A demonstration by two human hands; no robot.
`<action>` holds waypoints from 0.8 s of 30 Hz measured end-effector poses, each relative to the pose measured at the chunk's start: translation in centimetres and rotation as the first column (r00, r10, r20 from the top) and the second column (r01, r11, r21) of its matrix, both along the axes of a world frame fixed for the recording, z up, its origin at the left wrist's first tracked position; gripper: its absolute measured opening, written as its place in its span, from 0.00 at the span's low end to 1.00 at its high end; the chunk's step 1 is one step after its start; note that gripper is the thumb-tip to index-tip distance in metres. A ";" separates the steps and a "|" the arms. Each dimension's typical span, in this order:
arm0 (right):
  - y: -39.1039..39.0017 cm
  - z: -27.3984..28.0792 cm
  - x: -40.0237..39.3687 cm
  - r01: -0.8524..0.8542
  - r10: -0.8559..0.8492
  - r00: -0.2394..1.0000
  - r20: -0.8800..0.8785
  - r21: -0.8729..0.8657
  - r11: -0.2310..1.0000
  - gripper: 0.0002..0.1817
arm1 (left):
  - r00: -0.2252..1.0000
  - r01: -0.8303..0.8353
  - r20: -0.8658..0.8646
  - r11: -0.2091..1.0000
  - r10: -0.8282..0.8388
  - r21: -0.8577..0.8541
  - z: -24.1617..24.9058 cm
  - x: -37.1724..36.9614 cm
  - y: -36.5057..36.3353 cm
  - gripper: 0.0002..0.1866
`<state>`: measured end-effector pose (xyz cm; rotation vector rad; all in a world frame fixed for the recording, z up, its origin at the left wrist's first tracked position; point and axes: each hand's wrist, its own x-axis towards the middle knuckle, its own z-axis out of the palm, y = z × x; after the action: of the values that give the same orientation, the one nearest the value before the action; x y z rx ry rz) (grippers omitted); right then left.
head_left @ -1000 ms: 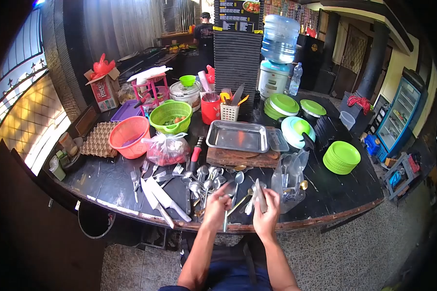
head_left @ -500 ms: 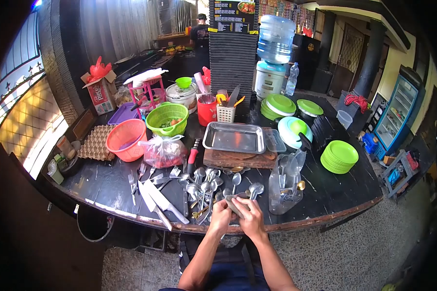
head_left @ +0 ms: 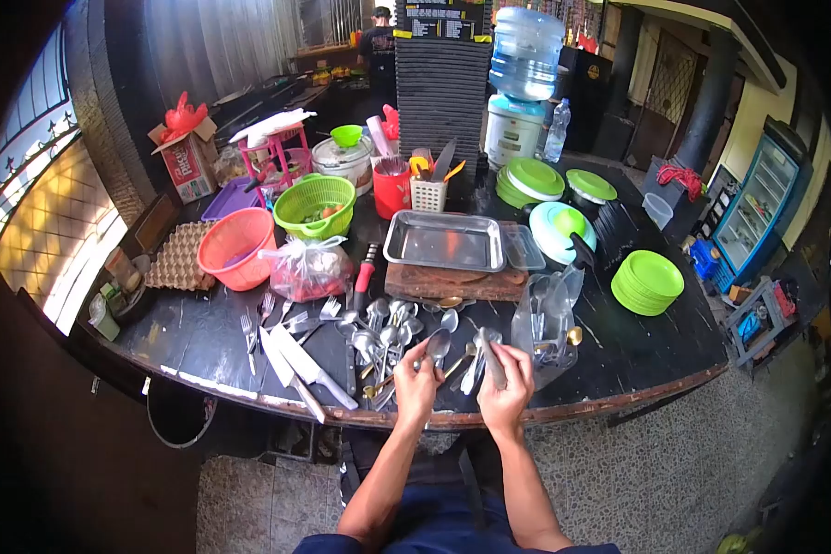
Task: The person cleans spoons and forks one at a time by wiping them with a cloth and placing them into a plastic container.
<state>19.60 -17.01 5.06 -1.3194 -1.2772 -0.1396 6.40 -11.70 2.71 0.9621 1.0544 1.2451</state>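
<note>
My left hand (head_left: 415,386) is closed around a spoon (head_left: 439,345), bowl end up, over the counter's front edge. To its right my right hand (head_left: 506,386) grips a greyish cloth (head_left: 492,358), folded small. Several loose spoons (head_left: 379,334) lie in a heap just behind and left of my left hand. Beside my right hand stands a clear plastic bag (head_left: 537,323) with some cutlery in it. Two white-bladed knives (head_left: 303,362) and several forks (head_left: 249,334) rest left of the heap.
Behind the cutlery are a metal tray (head_left: 445,242) on a wooden board (head_left: 452,283), a red basket (head_left: 240,247), a green basket (head_left: 314,208) and a bag of red food (head_left: 310,270). Green plates (head_left: 647,283) stand at right. A person (head_left: 379,46) is in the background.
My hands have moved apart and slightly up; they were together around the cloth. The spoon in my left hand now shows clearly, with the cloth in my right hand only.
</note>
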 end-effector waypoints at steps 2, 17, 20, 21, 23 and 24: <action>0.4 0.5 -0.2 -0.003 0.000 0.998 0.055 0.063 0.998 0.22 | 0.987 0.027 0.159 0.999 -0.023 -0.027 0.0 0.6 0.0 0.18; 1.4 0.3 -0.9 -0.414 0.420 0.905 -0.074 -0.388 0.824 0.18 | 0.916 0.032 0.398 0.981 0.047 -0.191 0.5 0.3 -1.1 0.25; 1.5 0.5 0.6 -0.481 0.433 0.877 -0.209 -0.413 0.774 0.16 | 0.934 0.100 0.353 0.989 -0.056 -0.108 -0.4 0.1 -0.5 0.21; 1.4 0.5 0.9 -0.490 0.389 0.869 -0.305 -0.417 0.766 0.15 | 0.948 0.098 0.308 0.994 -0.078 -0.049 -0.6 0.1 -0.3 0.20; 1.7 -1.7 1.6 -0.432 0.268 0.840 -0.473 -0.284 0.856 0.12 | 0.931 0.075 0.359 0.997 -0.063 -0.019 -0.2 0.0 -0.1 0.15; 1.7 -1.4 1.5 -0.434 0.269 0.840 -0.471 -0.286 0.854 0.12 | 0.944 0.075 0.325 0.997 -0.060 -0.034 0.8 0.0 -0.4 0.14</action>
<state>21.11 -15.31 3.67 -1.3127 -1.1867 0.6637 6.36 -12.06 3.50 0.7216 0.7810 1.2655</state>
